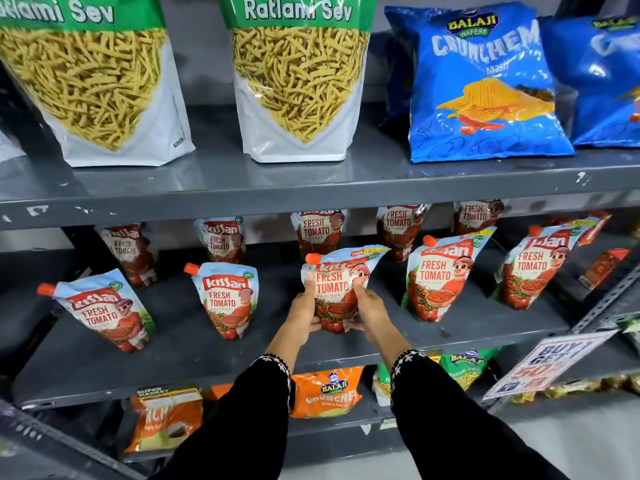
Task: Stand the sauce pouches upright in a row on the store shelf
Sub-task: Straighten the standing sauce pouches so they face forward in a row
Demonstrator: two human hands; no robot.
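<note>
Both forearms are covered by long black sleeves, the left sleeve [242,420] and the right sleeve [460,417] each ending in a cuff trimmed with a white embroidered pattern, beyond which the bare left hand [304,308] and right hand [369,306] show no rings or bangles.

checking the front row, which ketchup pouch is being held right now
The middle ketchup pouch of the front row: the left hand and right hand grip its sides. The other front-row pouches stand alone, untouched.
</note>
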